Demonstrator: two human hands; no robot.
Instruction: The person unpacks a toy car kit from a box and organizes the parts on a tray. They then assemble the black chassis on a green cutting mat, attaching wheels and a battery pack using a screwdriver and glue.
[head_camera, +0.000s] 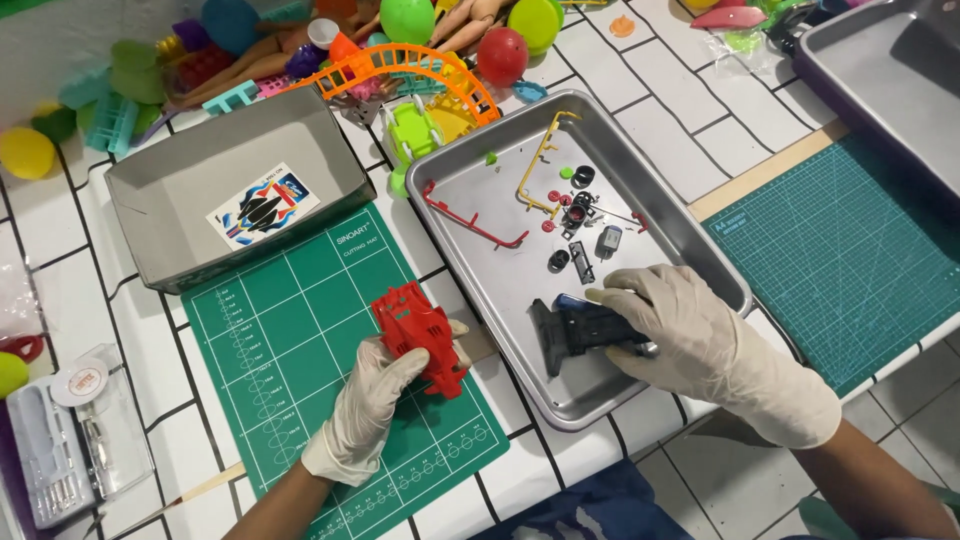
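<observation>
The left hand (372, 405) gripped the red car body (420, 335) over the green mat (290, 330), while the right hand (680, 325) clasped the black chassis (580, 335) near the metal tray's (480, 290) front edge, best lifted level.

Red toy car body shell (418, 335): moulded plastic, glossy, tilted on its side, raised just above the green cutting mat (290, 350) near that mat's right edge.
Black toy car chassis (580, 332): dark plastic, elongated, lying flat in the metal tray (500, 290), towards the tray's near right corner.
</observation>
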